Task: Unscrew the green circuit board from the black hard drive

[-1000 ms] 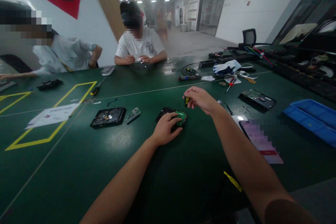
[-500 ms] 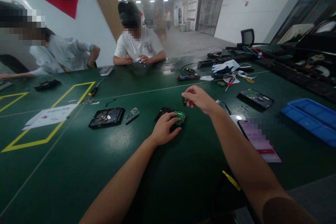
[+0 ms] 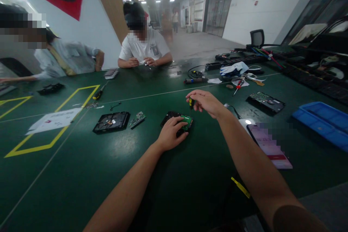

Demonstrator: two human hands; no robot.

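Note:
A hard drive [image 3: 168,114] with a green circuit board [image 3: 187,119] facing up lies on the table in front of me. My left hand [image 3: 174,131] rests over it, fingers across the top and thumb at the near side, holding it. Above its right end, my right hand [image 3: 202,103] pinches a small screwdriver [image 3: 191,103] with a black and yellow handle. The screwdriver stands upright, its thin shaft pointing down at the board's right edge; exact contact at the tip is too small to make out. Left of the drive lie a loose circuit board [image 3: 137,119] and an opened drive casing [image 3: 111,121].
Another hard drive [image 3: 265,102], a blue tray [image 3: 320,119] and a phone [image 3: 269,145] lie to the right. Gloves [image 3: 234,69], a red screwdriver [image 3: 239,86] and a cylindrical tool [image 3: 195,81] are farther back. Two people sit across the green table [image 3: 152,177].
My right hand has shifted slightly and its fingers have turned on the screwdriver, showing more of the handle. My left hand and the hard drive stay in place.

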